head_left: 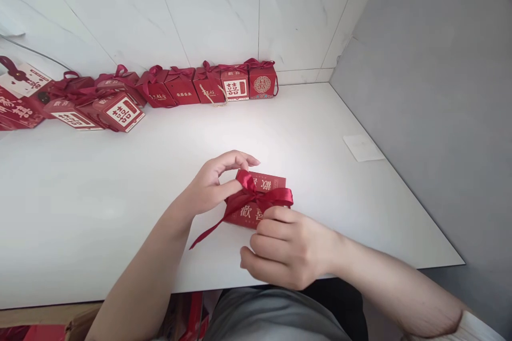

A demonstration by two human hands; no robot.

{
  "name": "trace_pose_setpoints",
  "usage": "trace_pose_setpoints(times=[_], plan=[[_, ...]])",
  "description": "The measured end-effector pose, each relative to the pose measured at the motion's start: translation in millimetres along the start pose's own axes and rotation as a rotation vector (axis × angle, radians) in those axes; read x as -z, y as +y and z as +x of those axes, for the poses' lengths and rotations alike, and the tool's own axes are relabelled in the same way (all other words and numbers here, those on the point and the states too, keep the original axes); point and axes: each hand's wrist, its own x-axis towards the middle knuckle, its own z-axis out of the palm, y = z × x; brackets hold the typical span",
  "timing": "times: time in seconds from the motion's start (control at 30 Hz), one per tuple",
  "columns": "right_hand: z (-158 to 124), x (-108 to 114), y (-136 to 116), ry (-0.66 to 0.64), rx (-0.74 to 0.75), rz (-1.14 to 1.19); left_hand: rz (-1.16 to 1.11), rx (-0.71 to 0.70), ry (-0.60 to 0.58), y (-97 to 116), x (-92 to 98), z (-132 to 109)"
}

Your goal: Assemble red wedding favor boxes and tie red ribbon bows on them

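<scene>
A small red gift box [267, 183] with gold characters lies on the white table [120, 192] just in front of me. A dark red satin ribbon [248, 200] is wrapped over it, one tail trailing down to the left. My left hand [214, 184] pinches a ribbon loop at the box's upper left corner. My right hand [286, 248] is curled at the box's near edge, its fingers closed on the ribbon at the box's right side.
A row of several finished red gift boxes [236, 85] with ribbon bows lines the marble wall at the back, with more tipped over at the far left [120, 111]. A white paper square [362, 147] lies at the right. A grey wall borders the table's right side.
</scene>
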Motion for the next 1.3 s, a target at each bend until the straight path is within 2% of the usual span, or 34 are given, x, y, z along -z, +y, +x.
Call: trace_pose_setpoints(times=[0.1, 0.17, 0.27, 0.33, 0.5, 0.67, 0.8, 0.97, 1.1, 1.17, 1.3], plan=[[-3, -4, 6, -0.063, 0.004, -0.049, -0.050, -0.006, 0.118, -3, -0.4, 1], [-6, -3, 15, -0.077, -0.045, -0.078, -0.112, -0.036, 0.147, -6, 0.9, 1], [-8, 1, 24, -0.030, -0.175, -0.107, -0.186, -0.129, 0.084, -9, 3.3, 2], [-8, 1, 27, -0.001, -0.222, -0.110, -0.145, -0.145, 0.058, -8, 2.2, 2], [-7, -7, 20, -0.015, -0.169, -0.066, 0.192, -0.030, 0.166, 0, -10.5, 1], [-4, -15, 12, -0.025, -0.186, -0.108, 0.381, 0.023, 0.124, 3, -11.6, 0], [-3, -19, 7, 0.007, -0.184, -0.087, 0.384, 0.041, 0.121, 2, -6.6, -1], [-4, -28, 0, 0.028, -0.308, -0.113, 0.378, 0.039, 0.163, 4, -6.6, -1], [-4, -32, -4, 0.076, -0.321, -0.115, 0.336, 0.057, 0.162, 6, -7.9, 0], [-2, -32, -7, 0.101, -0.350, -0.063, 0.308, 0.065, 0.152, 6, -7.4, 0], [2, -31, -13, 0.165, -0.505, 0.135, 0.313, 0.092, 0.131, 5, -4.1, -1]])
